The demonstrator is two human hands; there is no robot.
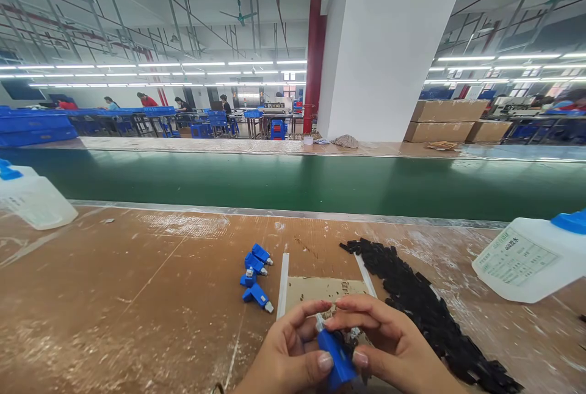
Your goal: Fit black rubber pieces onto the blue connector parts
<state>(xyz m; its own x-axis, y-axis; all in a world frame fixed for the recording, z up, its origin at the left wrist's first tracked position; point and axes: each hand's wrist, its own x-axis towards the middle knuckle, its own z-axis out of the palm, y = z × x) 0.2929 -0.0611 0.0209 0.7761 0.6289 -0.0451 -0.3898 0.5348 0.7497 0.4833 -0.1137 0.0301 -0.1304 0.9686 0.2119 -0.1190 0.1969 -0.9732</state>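
In the head view, a small blue plastic piece with a pale tip (336,360) is held between my two hands, tilted with its tip away from me. My left hand (293,345) is closed round its left side, the thumb pressed on the blue body. My right hand (389,339) closes on it from the right, thumb low and fingertips near the tip. Something dark and some pale bits show under the right fingers, too hidden to name. Several similar blue pieces (256,275) lie left of my hands. A long heap of black flat pieces (421,302) lies to the right.
Beneath my hands is a cardboard sheet (315,287) between white strips. White jugs with blue caps stand at the left (39,198) and right (526,259). A green conveyor belt (274,180) runs across beyond the brown table (160,284). People work far behind, past a white pillar (389,46).
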